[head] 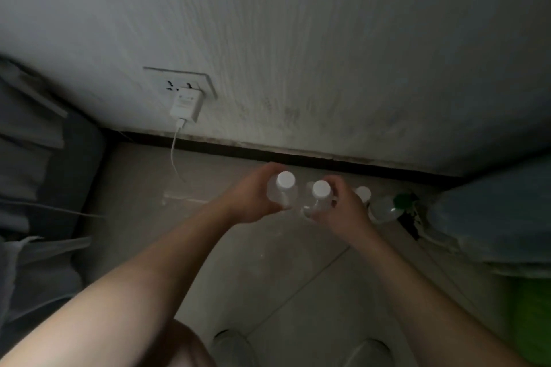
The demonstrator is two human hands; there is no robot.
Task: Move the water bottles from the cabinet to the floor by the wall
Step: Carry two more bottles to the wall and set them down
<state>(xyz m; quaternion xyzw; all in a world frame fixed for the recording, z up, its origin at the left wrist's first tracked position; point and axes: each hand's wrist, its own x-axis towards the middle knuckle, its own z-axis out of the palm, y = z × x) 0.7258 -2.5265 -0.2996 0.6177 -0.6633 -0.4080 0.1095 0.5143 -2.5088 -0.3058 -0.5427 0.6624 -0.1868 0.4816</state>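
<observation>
My left hand [250,199] covers the left side of the first bottle [283,192] that it grips, and my right hand [343,208] hides much of the second bottle [318,198]; both clear bodies are blurred. Behind my right knuckles a third bottle [363,193] shows little but its white cap. The charger [186,104] print is too small to read. The blue bundle [492,217], the green object [533,316] and my shoes [235,348] run off the edges

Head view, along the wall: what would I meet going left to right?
Charger → left hand → left-hand bottle → right-hand bottle → right hand → white-capped bottle on the floor → green-capped bottle.
</observation>
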